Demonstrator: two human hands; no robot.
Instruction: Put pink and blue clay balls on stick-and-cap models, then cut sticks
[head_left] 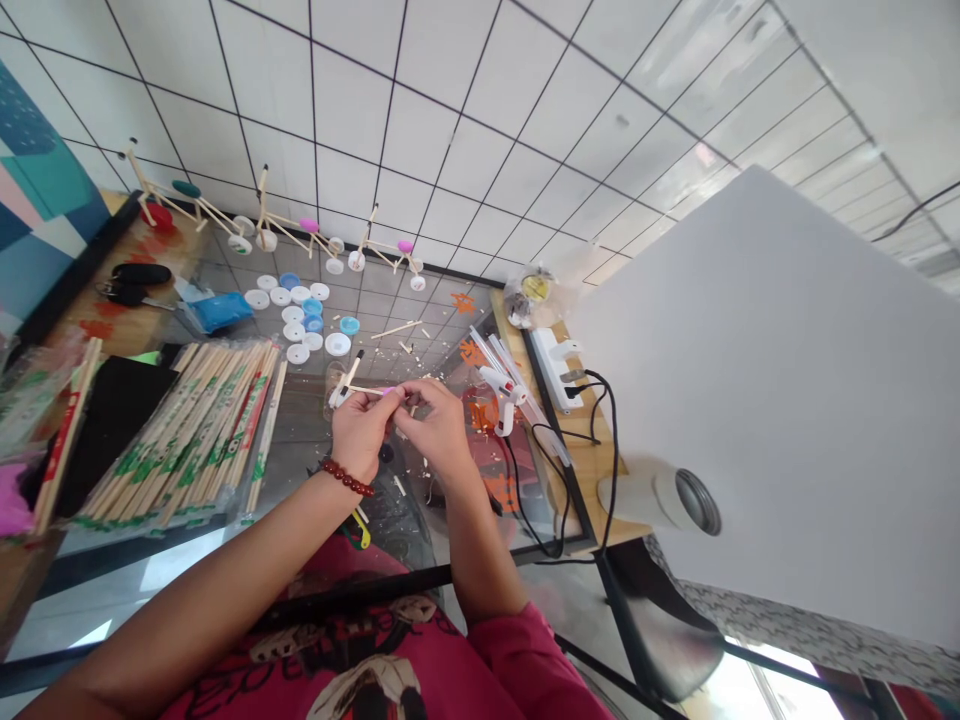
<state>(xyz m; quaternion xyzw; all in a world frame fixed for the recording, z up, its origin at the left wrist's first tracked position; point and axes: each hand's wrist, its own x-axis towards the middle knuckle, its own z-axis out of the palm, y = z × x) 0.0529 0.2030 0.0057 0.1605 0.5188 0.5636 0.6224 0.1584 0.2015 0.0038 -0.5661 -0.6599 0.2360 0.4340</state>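
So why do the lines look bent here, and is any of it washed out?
In the head view, the wide lens bows the tile grid and stretches the left forearm; glare pales the glass tabletop near the bottom, and the window at lower right is blown out. The left hand and right hand are fairly sharp.

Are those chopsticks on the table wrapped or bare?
Wrapped: the chopsticks lie side by side in sleeves printed with green and red.

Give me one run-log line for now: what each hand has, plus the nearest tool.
left hand: holds wooden stick frame | right hand: pinches pink piece | nearest tool: white hot glue gun
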